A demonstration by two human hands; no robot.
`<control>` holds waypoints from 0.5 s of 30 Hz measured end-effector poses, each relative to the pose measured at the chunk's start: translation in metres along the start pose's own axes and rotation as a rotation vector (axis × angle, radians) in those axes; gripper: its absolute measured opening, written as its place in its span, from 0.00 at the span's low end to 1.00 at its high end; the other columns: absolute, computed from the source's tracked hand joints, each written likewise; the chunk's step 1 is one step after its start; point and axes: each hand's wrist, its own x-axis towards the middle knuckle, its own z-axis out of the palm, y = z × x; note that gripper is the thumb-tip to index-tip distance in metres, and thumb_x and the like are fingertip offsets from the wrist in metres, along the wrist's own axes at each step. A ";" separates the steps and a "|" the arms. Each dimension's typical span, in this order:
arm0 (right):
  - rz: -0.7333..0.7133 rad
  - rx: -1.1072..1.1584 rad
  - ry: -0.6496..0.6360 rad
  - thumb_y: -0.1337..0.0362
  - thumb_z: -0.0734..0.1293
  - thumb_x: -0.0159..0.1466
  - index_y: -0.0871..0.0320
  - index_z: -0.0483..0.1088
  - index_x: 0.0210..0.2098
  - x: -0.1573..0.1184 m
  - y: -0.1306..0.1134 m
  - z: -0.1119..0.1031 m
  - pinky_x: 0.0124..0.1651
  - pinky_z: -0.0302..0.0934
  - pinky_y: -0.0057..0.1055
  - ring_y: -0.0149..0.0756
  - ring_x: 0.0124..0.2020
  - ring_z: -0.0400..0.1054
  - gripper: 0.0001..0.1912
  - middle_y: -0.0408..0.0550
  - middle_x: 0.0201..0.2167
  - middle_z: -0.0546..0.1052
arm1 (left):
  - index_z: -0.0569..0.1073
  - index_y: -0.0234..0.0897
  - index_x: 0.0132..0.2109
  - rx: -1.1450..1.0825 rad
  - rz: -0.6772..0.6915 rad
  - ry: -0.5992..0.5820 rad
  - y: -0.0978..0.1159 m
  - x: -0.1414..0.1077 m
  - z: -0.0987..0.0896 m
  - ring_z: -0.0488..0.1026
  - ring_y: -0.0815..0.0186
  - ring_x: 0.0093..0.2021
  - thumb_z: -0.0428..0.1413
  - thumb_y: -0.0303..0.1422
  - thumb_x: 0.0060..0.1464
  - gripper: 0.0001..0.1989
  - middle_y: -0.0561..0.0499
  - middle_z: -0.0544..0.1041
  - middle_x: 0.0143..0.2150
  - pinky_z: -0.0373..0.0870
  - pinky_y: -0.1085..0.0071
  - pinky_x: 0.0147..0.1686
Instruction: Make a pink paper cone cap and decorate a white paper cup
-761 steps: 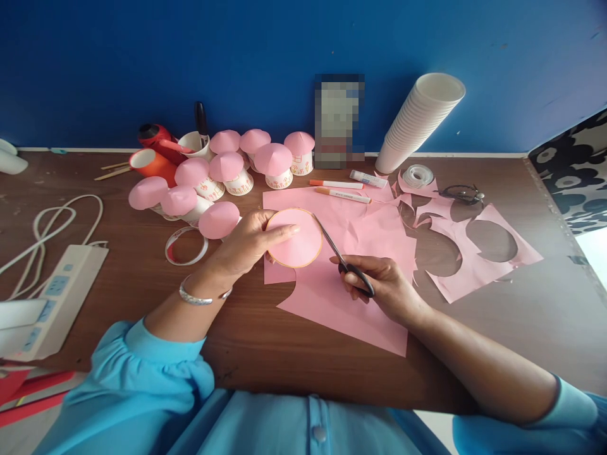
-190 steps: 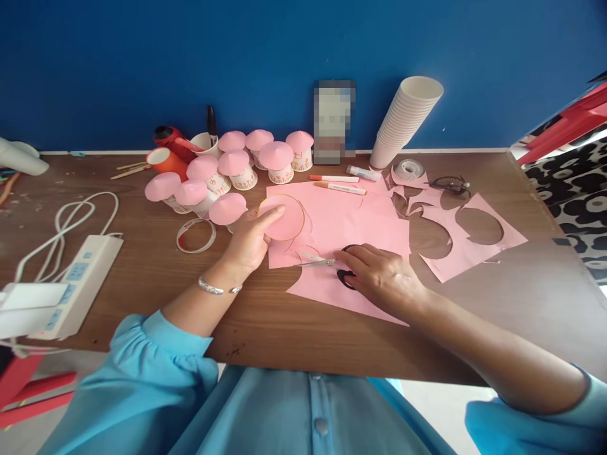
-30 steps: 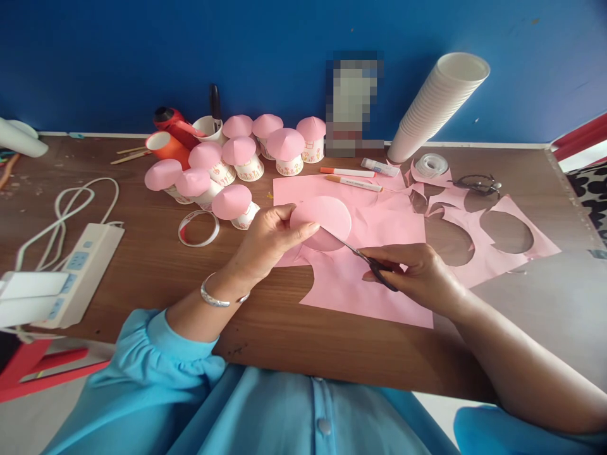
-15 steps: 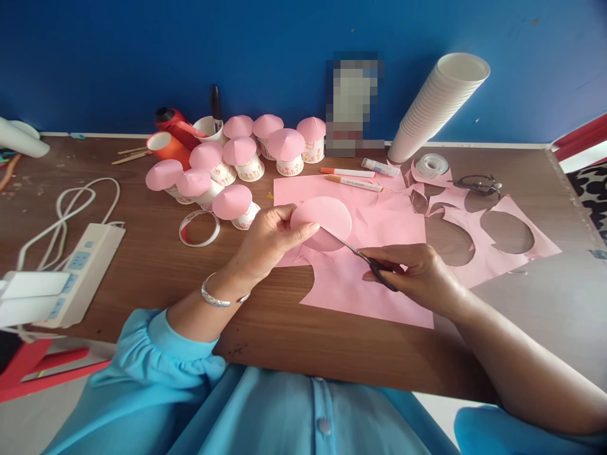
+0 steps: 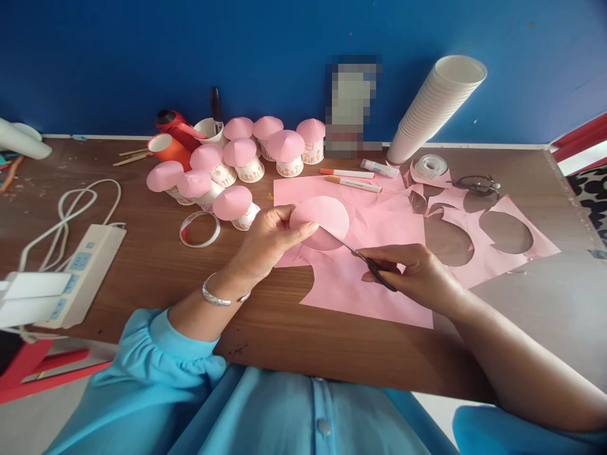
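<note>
Between the thumb and fingers of my left hand point(image 5: 275, 243) is a round pink paper disc point(image 5: 327, 215), held by its left side above the table. My right hand point(image 5: 408, 268) grips a pair of dark-handled scissors point(image 5: 379, 275). Their thin blades run up and left into the disc, with the tip close to my left thumb, and the blades look nearly closed. Beneath both hands spreads a cut pink paper sheet point(image 5: 365, 291). Left of the disc stand several small white cups with pink cone roofs point(image 5: 232, 203) and drawn-on patterns.
A tall stack of paper cups point(image 5: 436, 107) leans at the back right. Near it lie a glue tube point(image 5: 379, 167), markers point(image 5: 353, 184), a tape roll point(image 5: 430, 166), glasses point(image 5: 477, 184) and paper scraps point(image 5: 515, 256). On the left are a power strip point(image 5: 88, 272), a cable and a tape ring point(image 5: 200, 229).
Very little differs. The disc's right edge has shifted slightly left, and both hands and the scissors stay nearly in place.
</note>
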 end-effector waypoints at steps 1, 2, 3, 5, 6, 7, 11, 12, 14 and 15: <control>0.003 -0.007 0.001 0.56 0.74 0.60 0.52 0.83 0.49 0.000 0.001 -0.001 0.31 0.64 0.29 0.31 0.27 0.65 0.18 0.41 0.25 0.76 | 0.83 0.34 0.39 -0.033 -0.003 0.006 -0.001 0.000 0.000 0.77 0.58 0.43 0.69 0.38 0.51 0.13 0.49 0.82 0.36 0.74 0.64 0.47; 0.007 -0.012 0.005 0.55 0.74 0.60 0.52 0.83 0.49 0.000 0.002 -0.001 0.31 0.63 0.29 0.31 0.26 0.65 0.18 0.41 0.25 0.76 | 0.83 0.34 0.39 -0.066 -0.006 0.012 -0.001 0.001 -0.001 0.77 0.58 0.43 0.69 0.38 0.50 0.13 0.49 0.82 0.36 0.74 0.63 0.47; 0.012 -0.017 0.014 0.55 0.74 0.60 0.52 0.83 0.48 0.000 0.003 -0.002 0.31 0.63 0.29 0.32 0.26 0.65 0.19 0.41 0.25 0.76 | 0.83 0.34 0.39 -0.094 -0.010 0.019 -0.002 0.001 -0.001 0.77 0.58 0.42 0.69 0.38 0.50 0.13 0.49 0.82 0.36 0.75 0.63 0.47; 0.026 -0.022 0.035 0.55 0.74 0.60 0.52 0.83 0.49 0.000 0.008 -0.002 0.31 0.64 0.29 0.33 0.27 0.67 0.19 0.42 0.27 0.78 | 0.83 0.34 0.38 -0.125 -0.017 0.025 -0.002 0.002 -0.002 0.78 0.59 0.41 0.69 0.38 0.50 0.12 0.49 0.82 0.35 0.75 0.63 0.46; 0.030 -0.027 0.043 0.56 0.73 0.60 0.52 0.82 0.49 0.000 0.010 -0.002 0.32 0.65 0.30 0.33 0.28 0.69 0.18 0.43 0.29 0.79 | 0.83 0.34 0.38 -0.130 -0.019 0.020 -0.003 0.002 -0.002 0.78 0.59 0.40 0.69 0.38 0.51 0.12 0.49 0.82 0.34 0.76 0.63 0.46; 0.030 -0.034 0.048 0.57 0.73 0.60 0.52 0.82 0.50 0.000 0.012 -0.002 0.33 0.66 0.30 0.34 0.29 0.70 0.18 0.44 0.31 0.80 | 0.83 0.34 0.37 -0.134 -0.021 0.011 -0.003 0.002 -0.002 0.78 0.59 0.39 0.68 0.38 0.51 0.11 0.49 0.82 0.34 0.76 0.63 0.46; 0.010 -0.076 0.062 0.57 0.72 0.61 0.52 0.82 0.49 0.000 0.014 0.000 0.31 0.64 0.30 0.34 0.29 0.69 0.18 0.45 0.32 0.81 | 0.83 0.33 0.37 -0.160 -0.052 -0.011 -0.002 0.002 -0.003 0.79 0.58 0.37 0.68 0.39 0.52 0.12 0.47 0.83 0.34 0.76 0.62 0.42; 0.005 -0.087 0.066 0.57 0.73 0.61 0.52 0.83 0.49 0.000 0.014 0.000 0.31 0.63 0.29 0.33 0.28 0.67 0.18 0.44 0.31 0.81 | 0.83 0.33 0.38 -0.175 -0.062 -0.013 -0.002 0.002 -0.003 0.79 0.58 0.38 0.68 0.39 0.52 0.12 0.46 0.84 0.35 0.77 0.62 0.42; -0.008 -0.111 0.076 0.56 0.73 0.60 0.52 0.83 0.49 0.000 0.012 0.000 0.29 0.61 0.29 0.31 0.26 0.64 0.18 0.43 0.29 0.80 | 0.83 0.33 0.38 -0.208 -0.074 -0.019 -0.002 0.002 -0.003 0.80 0.58 0.38 0.68 0.38 0.52 0.12 0.46 0.84 0.36 0.77 0.63 0.41; -0.015 -0.122 0.081 0.56 0.73 0.60 0.51 0.82 0.49 0.000 0.011 0.000 0.29 0.61 0.29 0.31 0.26 0.62 0.18 0.42 0.29 0.80 | 0.83 0.34 0.38 -0.223 -0.078 -0.025 -0.002 0.002 -0.003 0.80 0.59 0.38 0.68 0.38 0.52 0.11 0.47 0.84 0.36 0.77 0.63 0.41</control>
